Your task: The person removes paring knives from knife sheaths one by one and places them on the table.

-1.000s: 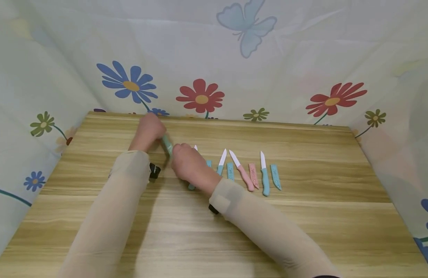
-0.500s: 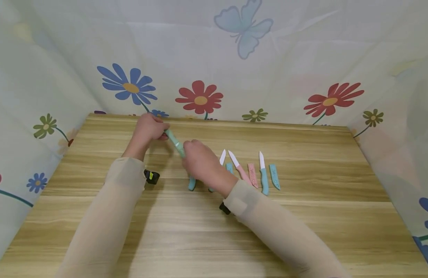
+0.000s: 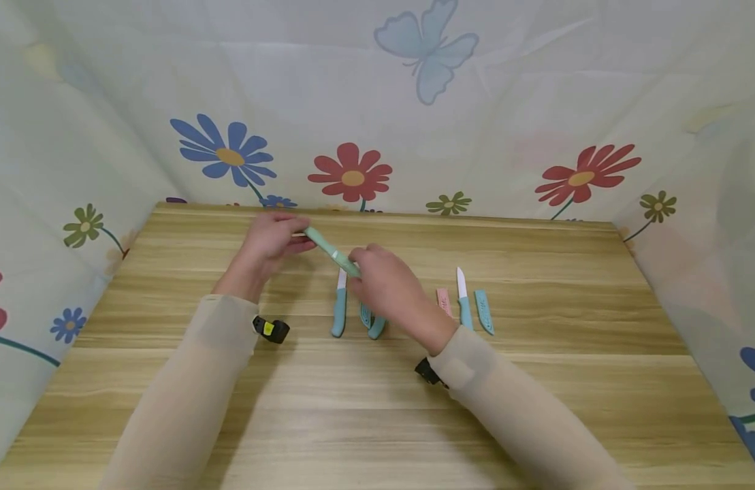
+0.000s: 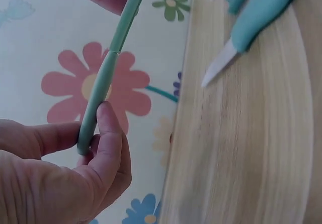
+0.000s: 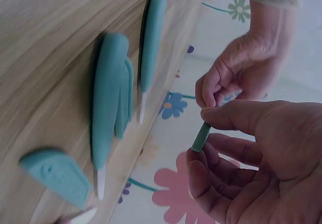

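My left hand (image 3: 268,245) pinches the handle end of a mint green knife (image 4: 95,103) held above the table, thumb on one side and fingers on the other. A green sheath (image 4: 128,17) covers its blade, with a thin pale line where sheath and handle meet. The far end of the sheath is between the thumb and fingers of my right hand (image 5: 261,153). In the head view the knife slants down from left hand to right. Beneath lie a blue knife (image 3: 340,313) with a white blade and another blue knife (image 5: 108,98) beside a blue sheath (image 5: 124,100).
Further right on the wooden table (image 3: 328,422) lie a pink sheath (image 3: 444,301), a blue knife (image 3: 465,309) and a blue sheath (image 3: 484,313). My right hand and wrist block part of this row. A flower-printed cloth (image 3: 506,122) hangs behind the table's back edge.
Both hands have moved right with the green knife, which now slants less steeply. More of its handle shows from my left hand. The pink knife has become hidden behind my right hand.
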A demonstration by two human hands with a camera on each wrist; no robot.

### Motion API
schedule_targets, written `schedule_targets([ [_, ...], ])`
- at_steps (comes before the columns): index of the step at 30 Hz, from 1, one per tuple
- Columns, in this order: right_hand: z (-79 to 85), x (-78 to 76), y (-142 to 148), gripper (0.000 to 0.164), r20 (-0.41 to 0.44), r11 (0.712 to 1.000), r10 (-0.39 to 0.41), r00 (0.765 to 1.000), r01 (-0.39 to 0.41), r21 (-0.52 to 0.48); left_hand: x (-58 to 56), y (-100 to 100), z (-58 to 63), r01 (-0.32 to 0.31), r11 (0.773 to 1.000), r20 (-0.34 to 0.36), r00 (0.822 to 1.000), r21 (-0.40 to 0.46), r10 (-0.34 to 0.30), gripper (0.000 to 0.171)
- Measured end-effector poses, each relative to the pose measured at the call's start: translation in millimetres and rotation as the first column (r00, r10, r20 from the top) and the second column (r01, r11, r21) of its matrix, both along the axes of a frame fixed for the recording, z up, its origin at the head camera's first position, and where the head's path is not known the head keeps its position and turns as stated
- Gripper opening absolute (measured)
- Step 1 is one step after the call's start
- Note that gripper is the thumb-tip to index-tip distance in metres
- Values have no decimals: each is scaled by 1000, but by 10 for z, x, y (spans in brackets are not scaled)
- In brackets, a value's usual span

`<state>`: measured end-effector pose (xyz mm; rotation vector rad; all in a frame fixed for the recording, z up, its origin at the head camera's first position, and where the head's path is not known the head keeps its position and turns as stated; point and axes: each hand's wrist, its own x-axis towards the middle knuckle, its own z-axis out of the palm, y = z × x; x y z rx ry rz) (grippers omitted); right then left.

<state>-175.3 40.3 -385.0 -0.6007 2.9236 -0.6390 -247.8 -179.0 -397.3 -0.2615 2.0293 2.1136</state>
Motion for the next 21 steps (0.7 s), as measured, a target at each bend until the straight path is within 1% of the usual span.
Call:
schedule_targets([
  [5,21,38,181,32,-54,1000,-8,999,8,4,103,88,14,23,991,17,1000,129,-26,40],
  [10,45,77,358,34,-111,1000,-14,994,16,20,216,190,10,26,967,35,999,255,-36,32],
  [13,52,98,463,34,-144,999,-24,989,27,25,288,267,11,26,952,45,998,305,-42,26],
  [18,35,129,625,34,-177,999,-35,984,39,18,384,387,-21,16,928,60,997,371,-41,30],
  [21,17,135,709,33,-214,999,-30,976,31,5,433,445,-46,11,914,72,996,405,-44,30],
])
